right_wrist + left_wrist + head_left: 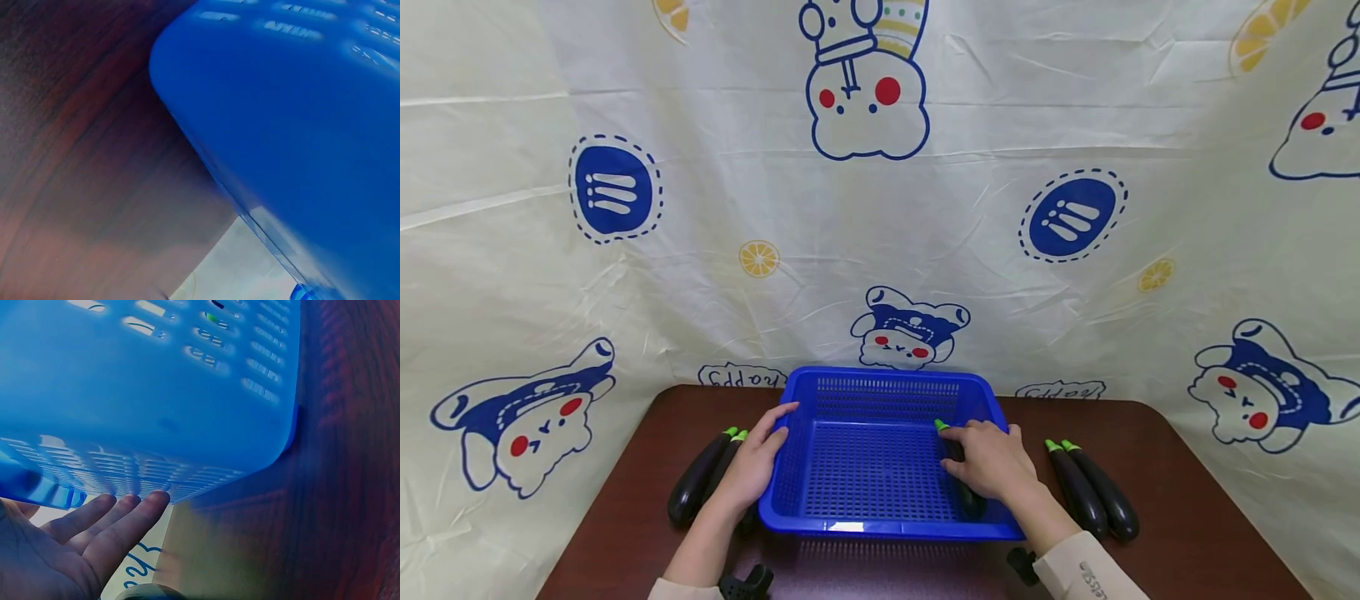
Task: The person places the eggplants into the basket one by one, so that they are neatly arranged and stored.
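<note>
A blue perforated plastic basket (880,529) stands on the table in the head view. My left hand (752,467) holds its left rim; in the left wrist view the fingers (125,540) lie along the outside of the perforated wall. Inside the basket, at its right side, lies a dark eggplant (972,503) with a green stem end pointing away from me. My right hand (992,458) grips this eggplant from above, covering its middle. The right wrist view shows the basket's outer wall (300,125) but not the hand.
Two eggplants (696,479) lie left of the basket, partly behind my left forearm. Another pair of eggplants (1093,492) lies to the right, near my right forearm. The brown table (1187,500) ends at a printed white sheet (880,217) hanging behind it.
</note>
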Tool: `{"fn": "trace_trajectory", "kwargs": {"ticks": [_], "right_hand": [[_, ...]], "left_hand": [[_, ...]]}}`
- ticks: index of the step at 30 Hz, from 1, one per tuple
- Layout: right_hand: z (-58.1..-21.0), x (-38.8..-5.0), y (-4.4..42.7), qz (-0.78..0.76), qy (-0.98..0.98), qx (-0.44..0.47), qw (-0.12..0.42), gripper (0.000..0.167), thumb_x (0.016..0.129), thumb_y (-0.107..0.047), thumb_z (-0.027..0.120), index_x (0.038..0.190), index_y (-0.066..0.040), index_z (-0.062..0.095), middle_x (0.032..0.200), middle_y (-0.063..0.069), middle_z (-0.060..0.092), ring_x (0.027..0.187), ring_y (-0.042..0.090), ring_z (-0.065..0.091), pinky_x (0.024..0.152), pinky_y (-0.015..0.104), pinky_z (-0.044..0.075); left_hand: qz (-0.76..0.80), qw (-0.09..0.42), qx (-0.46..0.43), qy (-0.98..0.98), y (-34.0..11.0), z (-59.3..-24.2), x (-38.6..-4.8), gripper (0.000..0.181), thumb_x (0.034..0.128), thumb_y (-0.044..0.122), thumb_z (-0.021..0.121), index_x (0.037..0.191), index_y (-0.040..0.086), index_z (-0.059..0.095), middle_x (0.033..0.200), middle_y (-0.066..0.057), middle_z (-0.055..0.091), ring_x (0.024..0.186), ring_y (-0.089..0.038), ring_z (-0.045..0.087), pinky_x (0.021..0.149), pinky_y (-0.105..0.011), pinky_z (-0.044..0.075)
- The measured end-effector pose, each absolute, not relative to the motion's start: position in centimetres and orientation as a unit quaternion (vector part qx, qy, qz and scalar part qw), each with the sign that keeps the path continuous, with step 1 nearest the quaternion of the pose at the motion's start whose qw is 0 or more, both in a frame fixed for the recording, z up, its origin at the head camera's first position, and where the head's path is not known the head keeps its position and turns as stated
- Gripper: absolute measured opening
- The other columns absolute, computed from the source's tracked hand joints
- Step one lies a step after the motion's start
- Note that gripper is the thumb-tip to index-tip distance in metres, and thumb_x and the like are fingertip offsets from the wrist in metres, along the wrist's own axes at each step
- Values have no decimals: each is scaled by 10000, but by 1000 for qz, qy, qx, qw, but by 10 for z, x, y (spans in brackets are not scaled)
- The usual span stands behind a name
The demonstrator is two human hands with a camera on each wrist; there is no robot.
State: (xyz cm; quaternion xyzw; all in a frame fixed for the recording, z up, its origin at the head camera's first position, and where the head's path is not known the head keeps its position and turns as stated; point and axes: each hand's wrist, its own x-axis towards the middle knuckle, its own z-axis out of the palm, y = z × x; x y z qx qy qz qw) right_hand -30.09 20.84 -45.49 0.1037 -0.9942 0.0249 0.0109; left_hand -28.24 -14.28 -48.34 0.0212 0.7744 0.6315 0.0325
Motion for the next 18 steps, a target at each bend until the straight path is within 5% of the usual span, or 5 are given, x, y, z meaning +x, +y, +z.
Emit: {"fn": "trace_trajectory", "kwargs": {"ticks": [18], "right_hand": [[-458, -300, 206, -47, -992, 115, -9, 528, 904, -510, 756, 1372, -279, 679, 1327, 47, 715, 1197, 302, 587, 972, 684, 385]], "left_hand": [[634, 36, 21, 772, -143, -484, -283, 434, 1131, 238, 351, 1555, 262, 439, 1613, -142, 432, 1348, -377, 555, 1004, -515, 517]]}}
